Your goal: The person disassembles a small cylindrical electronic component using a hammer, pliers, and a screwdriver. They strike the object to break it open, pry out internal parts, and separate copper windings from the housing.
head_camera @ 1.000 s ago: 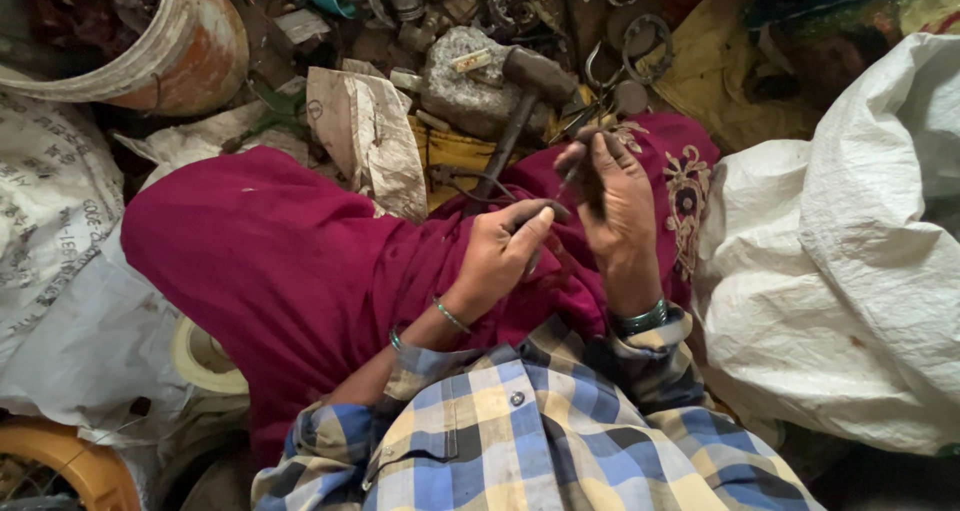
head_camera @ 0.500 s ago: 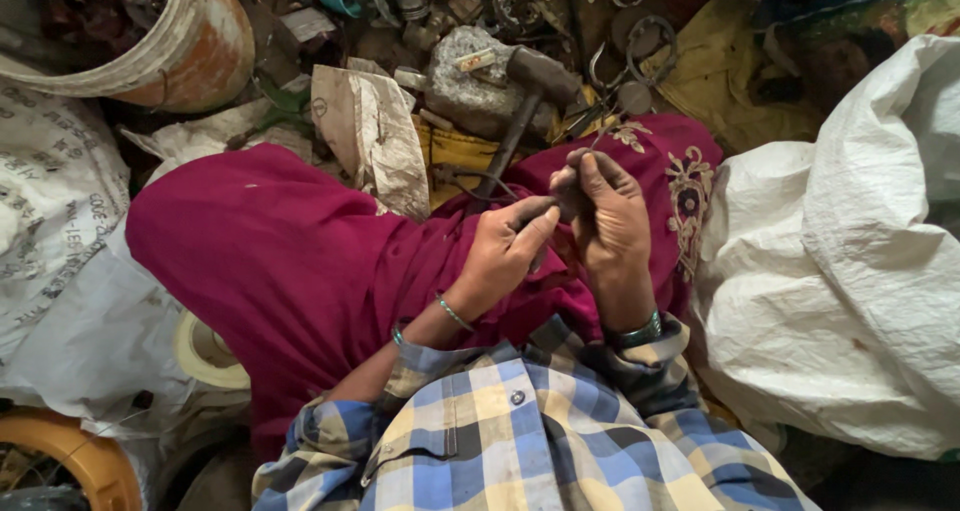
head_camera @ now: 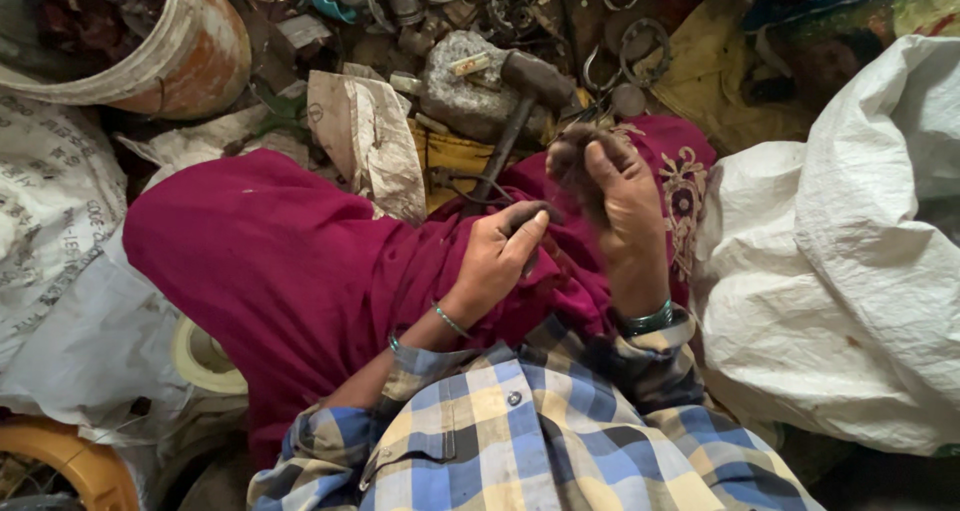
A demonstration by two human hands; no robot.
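My right hand (head_camera: 625,211) is raised over my lap with its fingers closed around a small dark rusty piece (head_camera: 568,159). A green bangle sits at its wrist. My left hand (head_camera: 497,258) rests lower on the magenta cloth (head_camera: 290,271) that covers my lap. Its thumb and fingers pinch a small dark bit (head_camera: 528,211) that is too small to make out. There is a short gap between the two hands. The checked shirt sleeves (head_camera: 500,431) fill the bottom of the view.
A hammer (head_camera: 520,96) leans on a grey stone (head_camera: 465,96) just beyond my hands, among metal rings (head_camera: 640,51) and scrap. A worn bucket (head_camera: 195,56) stands at the top left. White sacks lie to the right (head_camera: 850,261) and left (head_camera: 50,201).
My right hand has lifted the dark piece up and away from my left hand, which touched it before. The left hand has stayed low on the cloth.
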